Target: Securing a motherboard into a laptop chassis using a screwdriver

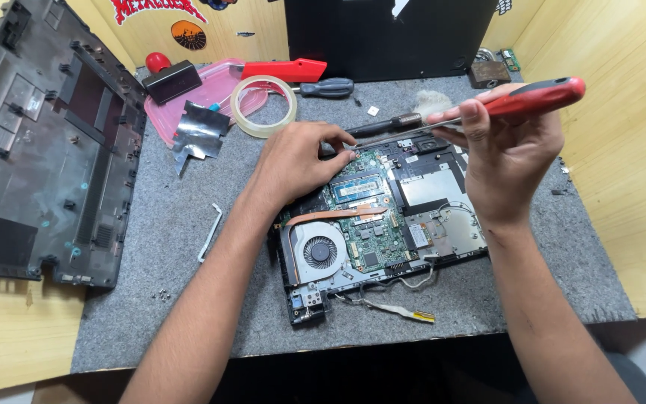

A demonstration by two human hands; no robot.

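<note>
An opened laptop base [383,224] lies on a grey felt mat [188,299], with its green circuit board, memory stick and round cooling fan [319,251] exposed. My right hand [506,157] grips a red-handled screwdriver [536,97], its thin shaft slanting down left so the tip meets the board's upper left corner. My left hand [297,161] rests on that same corner, fingertips pinched beside the screwdriver tip. Whether the fingers hold a screw is too small to tell.
The laptop's removed bottom cover [46,142] leans at the left. Behind lie a pink plastic tray [207,97], a tape roll [263,105], a red utility knife [285,71], a dark-handled screwdriver [327,88] and another black-handled one [383,126]. Loose screws [162,294] and a white strip [209,233] lie on the mat. Wooden walls enclose the bench.
</note>
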